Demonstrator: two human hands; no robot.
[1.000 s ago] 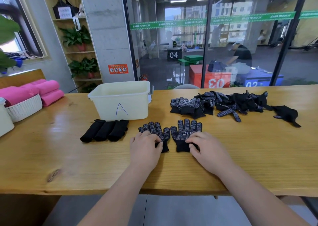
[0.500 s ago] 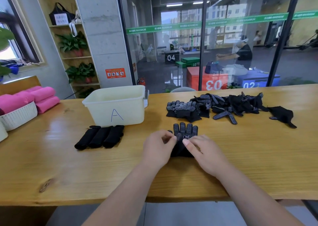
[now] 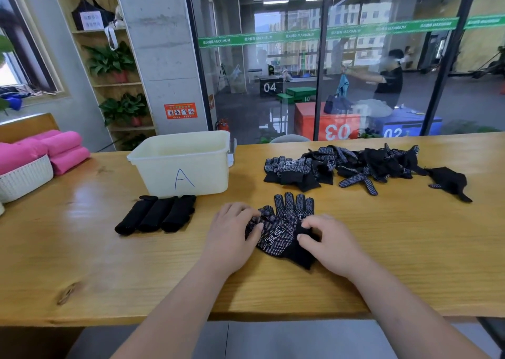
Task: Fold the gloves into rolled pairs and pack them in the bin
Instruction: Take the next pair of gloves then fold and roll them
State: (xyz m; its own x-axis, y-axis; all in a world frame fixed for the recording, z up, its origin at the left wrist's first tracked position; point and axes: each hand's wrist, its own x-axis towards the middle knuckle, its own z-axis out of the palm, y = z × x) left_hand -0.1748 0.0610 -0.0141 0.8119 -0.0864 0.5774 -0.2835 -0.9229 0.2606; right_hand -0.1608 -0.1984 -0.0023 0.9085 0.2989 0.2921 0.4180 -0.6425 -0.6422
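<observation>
Two black dotted gloves (image 3: 284,227) lie stacked and skewed on the wooden table (image 3: 410,235) in front of me. My left hand (image 3: 232,235) rests on the left side of the upper glove, fingers bent over its fingers. My right hand (image 3: 328,243) pinches the cuff area at the right. Three rolled black glove pairs (image 3: 155,214) lie side by side in front of the cream bin marked "A" (image 3: 183,164). A heap of loose black gloves (image 3: 355,164) lies at the back right.
A single black glove (image 3: 449,181) lies at the far right of the heap. A white basket (image 3: 24,178) with pink rolled towels (image 3: 54,148) stands at the left edge. A glass wall runs behind the table.
The two gloves lay side by side a second ago; they were brought one over the other, and the upper glove has now turned askew under my hands.
</observation>
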